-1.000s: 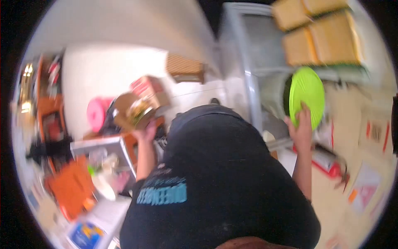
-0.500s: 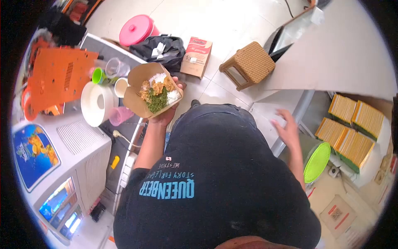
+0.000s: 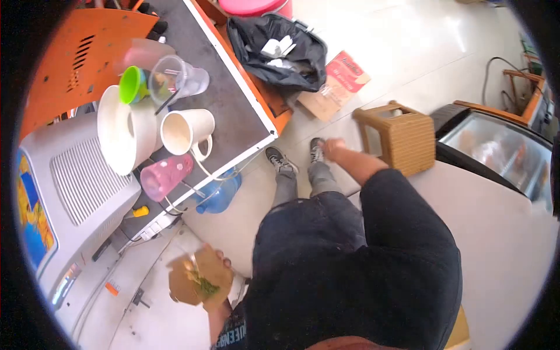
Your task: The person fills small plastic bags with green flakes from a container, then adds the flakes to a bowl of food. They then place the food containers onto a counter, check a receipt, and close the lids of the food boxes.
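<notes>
My left hand [image 3: 224, 261] grips an open brown cardboard food box [image 3: 214, 269] at the lower left, low beside my hip. Chopped greens [image 3: 205, 287] and some orange-brown food show inside it; motion blurs the box a little. My right hand [image 3: 332, 149] reaches forward over my shoes, left of a brown woven-pattern stool [image 3: 411, 140]. Its fingers are smeared, so I cannot make out their shape, and no object shows in it.
On the dark table [image 3: 236, 119] stand a cream mug [image 3: 189, 129], a pink cup [image 3: 166, 177], a clear plastic cup [image 3: 186, 79] and a green cup [image 3: 133, 84]. Beneath is a blue water bottle [image 3: 221, 191]. A black bin bag [image 3: 280, 58], a cardboard carton [image 3: 335, 87] and a glass-topped freezer [image 3: 496, 146] lie ahead.
My view has swung to the right. The food box in my left hand has moved down and back toward my side. My right hand has moved from the right side to in front of me.
</notes>
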